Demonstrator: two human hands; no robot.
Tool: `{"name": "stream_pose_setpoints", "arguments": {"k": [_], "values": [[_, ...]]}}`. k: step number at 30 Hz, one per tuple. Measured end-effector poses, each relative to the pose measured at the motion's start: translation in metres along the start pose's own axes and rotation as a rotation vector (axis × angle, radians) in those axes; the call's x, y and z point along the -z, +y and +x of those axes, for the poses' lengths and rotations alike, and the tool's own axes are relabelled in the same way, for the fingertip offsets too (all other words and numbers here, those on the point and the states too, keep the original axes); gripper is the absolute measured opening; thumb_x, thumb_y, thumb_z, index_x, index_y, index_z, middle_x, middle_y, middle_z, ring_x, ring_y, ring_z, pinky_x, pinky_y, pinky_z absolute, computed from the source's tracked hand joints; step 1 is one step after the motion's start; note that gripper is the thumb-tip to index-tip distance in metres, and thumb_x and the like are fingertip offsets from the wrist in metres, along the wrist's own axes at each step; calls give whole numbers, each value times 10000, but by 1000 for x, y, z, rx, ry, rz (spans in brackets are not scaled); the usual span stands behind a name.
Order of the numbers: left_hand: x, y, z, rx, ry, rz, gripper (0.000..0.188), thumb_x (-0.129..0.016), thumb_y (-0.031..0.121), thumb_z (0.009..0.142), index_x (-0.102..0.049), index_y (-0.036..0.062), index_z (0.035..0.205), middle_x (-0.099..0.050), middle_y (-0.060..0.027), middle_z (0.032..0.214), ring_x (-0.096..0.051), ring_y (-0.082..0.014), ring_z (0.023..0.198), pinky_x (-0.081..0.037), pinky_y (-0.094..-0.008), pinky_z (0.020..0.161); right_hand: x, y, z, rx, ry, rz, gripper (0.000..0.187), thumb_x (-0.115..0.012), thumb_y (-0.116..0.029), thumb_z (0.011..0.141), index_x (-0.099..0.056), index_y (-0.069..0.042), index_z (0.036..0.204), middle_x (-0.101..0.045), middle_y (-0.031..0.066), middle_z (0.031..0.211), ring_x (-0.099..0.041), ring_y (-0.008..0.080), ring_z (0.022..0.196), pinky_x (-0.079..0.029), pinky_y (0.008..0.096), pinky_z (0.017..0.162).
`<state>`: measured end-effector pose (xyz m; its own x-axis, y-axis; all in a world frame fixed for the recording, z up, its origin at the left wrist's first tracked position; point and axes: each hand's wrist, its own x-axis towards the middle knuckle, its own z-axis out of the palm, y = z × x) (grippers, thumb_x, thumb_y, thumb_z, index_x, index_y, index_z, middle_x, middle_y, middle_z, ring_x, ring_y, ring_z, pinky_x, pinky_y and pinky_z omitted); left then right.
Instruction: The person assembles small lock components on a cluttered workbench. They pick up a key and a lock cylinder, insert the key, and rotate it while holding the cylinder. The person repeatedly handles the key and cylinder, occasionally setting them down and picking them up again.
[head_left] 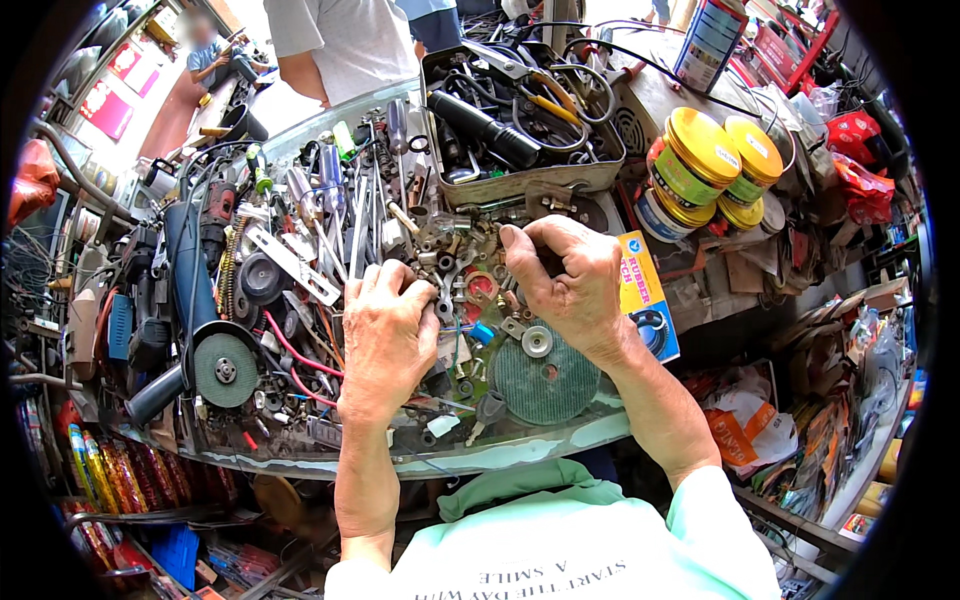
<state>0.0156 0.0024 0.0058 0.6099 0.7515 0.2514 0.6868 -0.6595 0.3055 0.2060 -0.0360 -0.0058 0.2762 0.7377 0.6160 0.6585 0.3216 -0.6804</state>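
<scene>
On a glass-topped workbench heaped with small metal parts, my left hand rests palm down, its fingers curled and thumb pressed in. Anything under those fingers is hidden. My right hand hovers right of it, thumb and index finger bent toward each other in a ring; nothing can be made out in them. Between the hands lie nuts, bushings and washers, among them a red-centred ring. Below my right hand, a pale round washer sits on a green abrasive disc. A blue cylindrical piece lies nearby.
An angle grinder and screwdrivers crowd the left. A metal tray of tools with a black flashlight stands behind. Yellow-lidded tubs and a yellow-blue box are at right. A person in grey stands beyond.
</scene>
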Motion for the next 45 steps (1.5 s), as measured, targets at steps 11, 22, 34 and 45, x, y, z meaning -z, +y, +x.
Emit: {"name": "stream_pose_setpoints", "arguments": {"k": [11,22,34,45], "values": [[-11,7,1,-147,7,-157,365,-600,-55,707,-688,103,1025,-568,-72,911,-519,-256,918,-384,-360,829,-2,4,-1,42,24,-25,199,-686,-122,792,-580,-21,658,-576,94,598,-582,251,516,-452,336,465],[-11,8,3,-202,199,-279,216,-710,1,710,-692,59,917,-612,-53,837,-572,-241,858,-415,-345,789,-3,-2,1,49,5,-11,198,-691,-107,787,-564,-35,652,-561,84,587,-575,245,512,-445,336,455],[34,10,-56,46,288,-233,196,-718,-16,704,-687,41,888,-624,-77,776,-579,-234,788,-444,-343,751,-1,-9,-4,91,-68,26,104,-691,-64,763,-615,-32,825,-630,77,728,-630,203,559,-506,300,495],[-9,46,-81,-9,215,-5,302,-645,86,646,-646,35,944,-505,-58,796,-510,-251,858,-356,-383,741,-10,-16,-13,90,-128,24,113,-701,-51,749,-622,-34,828,-629,73,740,-591,163,502,-478,272,461]]}}
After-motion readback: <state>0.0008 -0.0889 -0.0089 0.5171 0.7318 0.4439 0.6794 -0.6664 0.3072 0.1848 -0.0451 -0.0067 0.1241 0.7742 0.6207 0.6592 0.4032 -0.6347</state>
